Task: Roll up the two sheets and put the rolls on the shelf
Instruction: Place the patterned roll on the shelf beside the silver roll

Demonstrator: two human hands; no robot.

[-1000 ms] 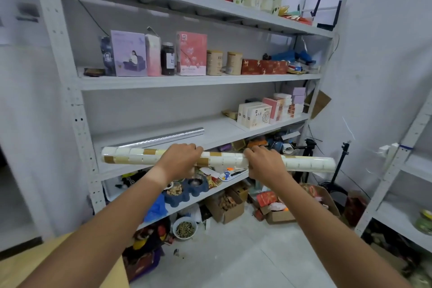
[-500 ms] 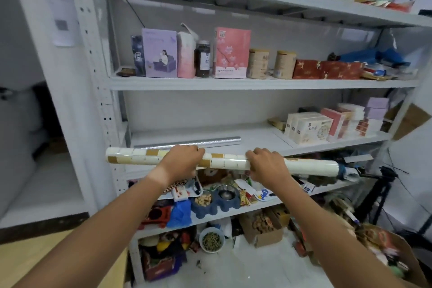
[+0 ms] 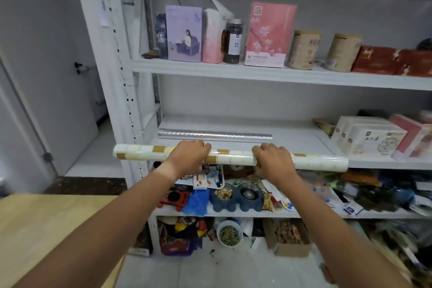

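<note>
Two hands, left (image 3: 189, 159) and right (image 3: 273, 161), clamped one tiled roll (image 3: 230, 159) at the shelf (image 3: 304, 145) edge; one silver roll (image 3: 215, 134) lay behind.

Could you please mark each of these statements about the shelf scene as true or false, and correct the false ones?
1. Both hands grip the tiled roll. True: the left hand and right hand are each closed around it.
2. The tiled roll is held upright. False: it is held roughly level, in front of the shelf edge.
3. A silver roll already lies on the shelf. True.
4. The silver roll rests on top of the boxes. False: it lies flat on the bare shelf board, left of the cream boxes.
5. The tiled roll lies on the shelf, released. False: both hands hold it.
</note>
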